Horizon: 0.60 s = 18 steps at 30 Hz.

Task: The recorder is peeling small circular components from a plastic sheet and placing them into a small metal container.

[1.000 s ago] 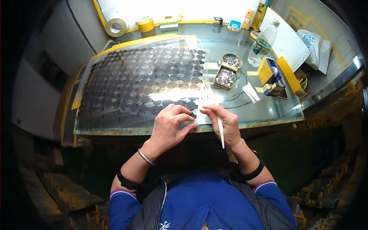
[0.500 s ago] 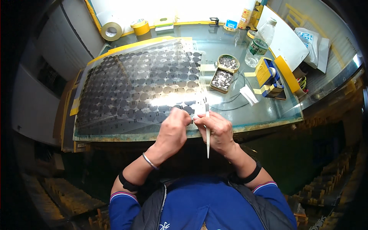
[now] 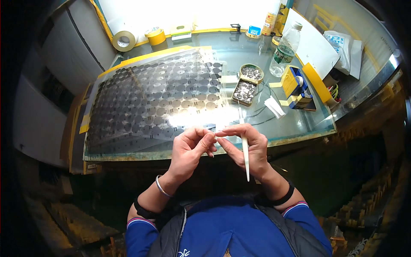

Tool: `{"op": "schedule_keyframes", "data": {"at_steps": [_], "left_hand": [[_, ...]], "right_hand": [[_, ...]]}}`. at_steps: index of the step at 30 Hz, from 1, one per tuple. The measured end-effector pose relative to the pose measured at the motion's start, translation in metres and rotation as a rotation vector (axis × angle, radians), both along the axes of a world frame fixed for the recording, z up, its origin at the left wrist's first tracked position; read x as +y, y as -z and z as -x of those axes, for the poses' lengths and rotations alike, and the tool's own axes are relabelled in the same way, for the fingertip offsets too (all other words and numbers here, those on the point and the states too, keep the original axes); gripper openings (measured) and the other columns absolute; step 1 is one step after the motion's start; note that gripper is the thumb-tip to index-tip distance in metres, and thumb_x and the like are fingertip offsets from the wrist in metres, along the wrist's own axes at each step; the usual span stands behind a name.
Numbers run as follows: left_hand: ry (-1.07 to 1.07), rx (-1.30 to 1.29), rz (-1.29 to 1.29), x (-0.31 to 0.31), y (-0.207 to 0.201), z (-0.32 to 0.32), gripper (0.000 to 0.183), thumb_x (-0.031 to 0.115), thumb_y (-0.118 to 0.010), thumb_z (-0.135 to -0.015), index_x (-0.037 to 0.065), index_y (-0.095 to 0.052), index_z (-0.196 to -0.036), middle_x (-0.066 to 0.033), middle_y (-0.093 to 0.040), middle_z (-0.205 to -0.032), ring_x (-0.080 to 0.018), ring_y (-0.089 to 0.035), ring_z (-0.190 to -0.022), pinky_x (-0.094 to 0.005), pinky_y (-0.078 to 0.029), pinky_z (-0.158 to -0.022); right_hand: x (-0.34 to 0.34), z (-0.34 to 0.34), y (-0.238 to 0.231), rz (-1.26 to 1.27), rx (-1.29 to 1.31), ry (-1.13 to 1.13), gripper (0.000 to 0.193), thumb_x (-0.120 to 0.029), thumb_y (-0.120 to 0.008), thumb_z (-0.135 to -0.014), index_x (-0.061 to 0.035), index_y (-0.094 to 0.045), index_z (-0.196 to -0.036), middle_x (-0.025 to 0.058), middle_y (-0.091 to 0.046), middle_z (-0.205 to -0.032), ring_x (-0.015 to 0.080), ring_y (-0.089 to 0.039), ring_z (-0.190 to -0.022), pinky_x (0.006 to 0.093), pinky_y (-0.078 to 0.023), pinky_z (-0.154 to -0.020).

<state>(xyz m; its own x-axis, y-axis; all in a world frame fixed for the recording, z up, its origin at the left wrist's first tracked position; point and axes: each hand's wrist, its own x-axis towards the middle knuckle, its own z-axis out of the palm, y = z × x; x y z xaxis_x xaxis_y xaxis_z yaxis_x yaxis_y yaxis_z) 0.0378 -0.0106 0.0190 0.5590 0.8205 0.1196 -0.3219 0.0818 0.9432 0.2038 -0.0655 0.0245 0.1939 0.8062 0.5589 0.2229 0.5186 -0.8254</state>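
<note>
My left hand [image 3: 192, 147] is closed in a pinch, its thumb and fingertips meeting the fingertips of my right hand over the near edge of the glass table. Whatever lies between those fingertips is too small to make out. My right hand [image 3: 250, 147] holds a slim white-handled tool [image 3: 245, 156] between its fingers. Its tapered end points back toward me and its greyish tip points away; the kind of tip is unclear. Beyond my hands lies a large transparent film sheet [image 3: 158, 96] printed with rows of dark discs.
Right of the sheet sit two small tins [image 3: 245, 91] filled with silvery bits. Farther right are a folded white paper [image 3: 274, 107], a tape dispenser [image 3: 295, 88] and a plastic bottle [image 3: 285, 49]. Tape rolls [image 3: 124, 41] stand along the back left. A yellow-edged bright panel runs behind.
My fingertips have come together, with the left hand turned so its thumb shows. The white-handled tool has shifted right and tilted with my right hand. The whole view has shifted slightly.
</note>
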Motion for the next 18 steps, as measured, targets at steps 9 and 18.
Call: {"op": "schedule_keyframes", "data": {"at_steps": [9, 18], "left_hand": [[-0.169, 0.063, -0.091, -0.01, -0.001, -0.005, 0.016, 0.013, -0.065, -0.094, -0.002, -0.064, -0.099, -0.0074, -0.068, -0.086, -0.0115, -0.064, -0.071, -0.0246, -0.053, -0.06], [-0.438, 0.374, -0.856, -0.015, -0.019, -0.01, 0.012, -0.001, -0.072, -0.083, -0.002, -0.073, -0.094, -0.0112, -0.071, -0.084, -0.0132, -0.068, -0.069, -0.0235, -0.055, -0.06]], "right_hand": [[0.001, -0.001, 0.009, -0.009, -0.047, 0.082, 0.022, 0.0, -0.075, -0.079, -0.0026, -0.064, -0.098, 0.0104, -0.072, -0.088, 0.0159, -0.071, -0.081, 0.0268, -0.056, -0.072], [-0.005, 0.006, 0.006, 0.031, 0.117, 0.104, 0.022, 0.002, -0.074, -0.08, -0.0014, -0.059, -0.096, 0.0087, -0.07, -0.088, 0.0153, -0.07, -0.086, 0.0278, -0.056, -0.08]]}}
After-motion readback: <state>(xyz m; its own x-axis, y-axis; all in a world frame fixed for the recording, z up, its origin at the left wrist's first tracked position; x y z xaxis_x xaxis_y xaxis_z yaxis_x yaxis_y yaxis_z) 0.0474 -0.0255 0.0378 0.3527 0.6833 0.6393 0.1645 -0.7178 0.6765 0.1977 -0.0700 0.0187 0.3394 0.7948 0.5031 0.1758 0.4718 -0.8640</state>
